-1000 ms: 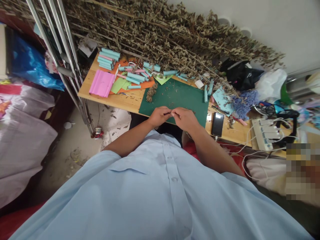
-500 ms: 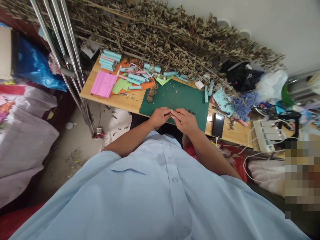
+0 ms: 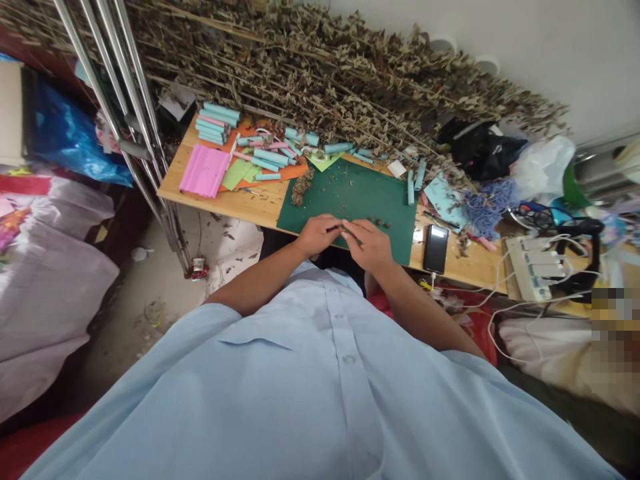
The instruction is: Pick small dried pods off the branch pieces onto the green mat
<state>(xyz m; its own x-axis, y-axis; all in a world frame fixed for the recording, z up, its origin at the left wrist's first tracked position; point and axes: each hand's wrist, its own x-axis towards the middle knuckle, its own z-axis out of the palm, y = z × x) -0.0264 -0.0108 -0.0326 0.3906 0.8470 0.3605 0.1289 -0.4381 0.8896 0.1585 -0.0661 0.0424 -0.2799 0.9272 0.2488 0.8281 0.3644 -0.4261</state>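
Above the near edge of a green cutting mat, my left hand and my right hand meet fingertip to fingertip. Both are closed in a pinch around something small and dark, mostly covered by the fingers, so its kind cannot be made out. A clump of dried brown plant matter rests on the mat's left side, beyond my left hand. Small dried crumbs lie just past my right hand.
Dried leafy stalks are heaped along the back. Rolled blue paper tubes and a pink folded sheet lie left. A phone and a power strip sit right. Metal crutches lean at the table's left end.
Both hands stay together at the mat's near edge. The fingers of my right hand have shifted slightly, and the crumbs beyond them show more. The view has moved a little.
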